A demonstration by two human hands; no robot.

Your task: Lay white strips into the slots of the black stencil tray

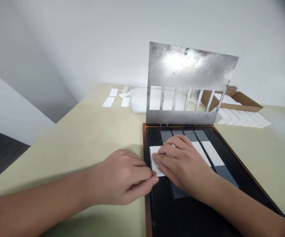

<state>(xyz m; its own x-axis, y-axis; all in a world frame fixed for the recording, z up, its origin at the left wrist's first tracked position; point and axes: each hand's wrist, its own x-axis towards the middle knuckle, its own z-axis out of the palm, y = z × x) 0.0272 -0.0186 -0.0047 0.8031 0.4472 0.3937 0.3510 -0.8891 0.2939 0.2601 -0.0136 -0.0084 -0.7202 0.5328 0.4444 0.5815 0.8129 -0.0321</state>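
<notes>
On the left part of a black board with a brown rim (146, 210) lies a white card (159, 168). Over that card is my right hand (181, 159), its fingers bent and close together, the fingertips pressed on the card's upper surface. My left hand (130, 179) is closed at the board's left rim, thumb and forefinger pinched at the card's near-left corner. Whatever may be between those fingertips is hidden. More white cards (212, 153) lie on grey strips (226, 174) to the right, partly covered by my right hand.
Hinged at the board's far edge, a metal plate (191, 72) with several rectangular cutouts stands upright. Behind it are an open cardboard box (248, 102) and a row of white stacks (243, 118). Loose white cards (108, 102) and a whitish translucent packet (138, 100) lie on the pale table (103, 138).
</notes>
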